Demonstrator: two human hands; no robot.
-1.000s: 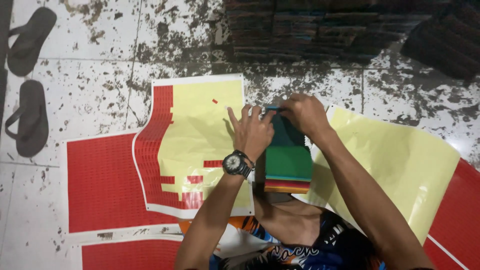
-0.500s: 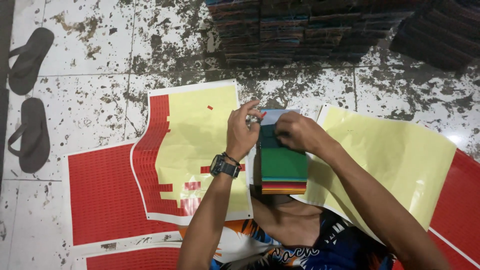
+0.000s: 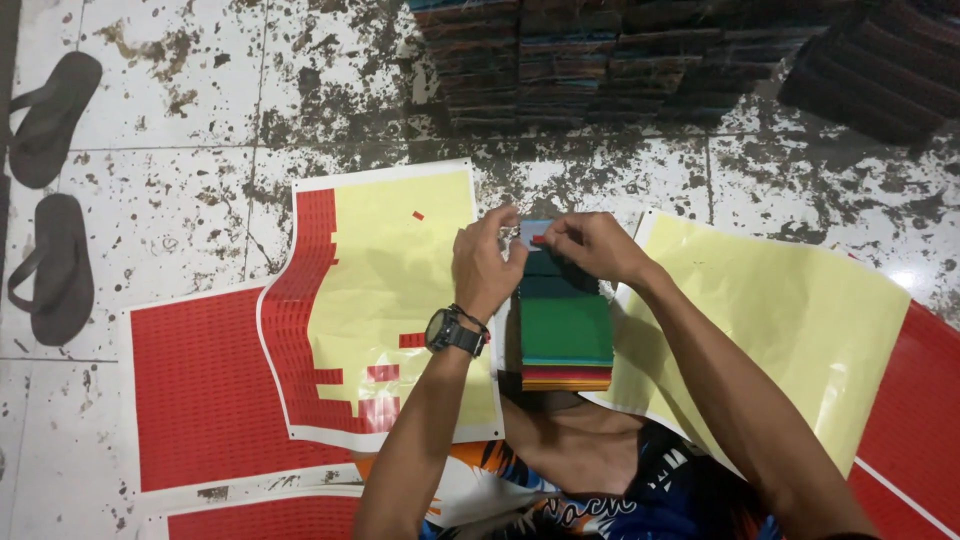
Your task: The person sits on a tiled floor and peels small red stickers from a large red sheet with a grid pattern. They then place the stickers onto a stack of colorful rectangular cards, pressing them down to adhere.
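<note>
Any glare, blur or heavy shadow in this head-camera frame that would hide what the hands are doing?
Head view: sharp overall, both hands crisp, left hand and right hand at the top of the green-topped stack of coloured cards; one small glare spot on the glossy red sheet at right; dark shadow under the stack near the knees; far stacked dark bundles dim.

Looking down from my feed, I see a floor point(image 3: 200, 200) of pale square tiles, heavily speckled and stained with dark grime, with thin dark grout lines crossing it. Far off to the left of the fingers, a pair of dark flip-flops point(image 3: 50, 190) lies by the frame's edge, one above the other. Beyond the fingers, along the top edge, stands a row of dark stacked bundles point(image 3: 620, 60) with colored edges. A bright glare spot point(image 3: 905, 278) shows on a tile far to the right of the fingers.
</note>
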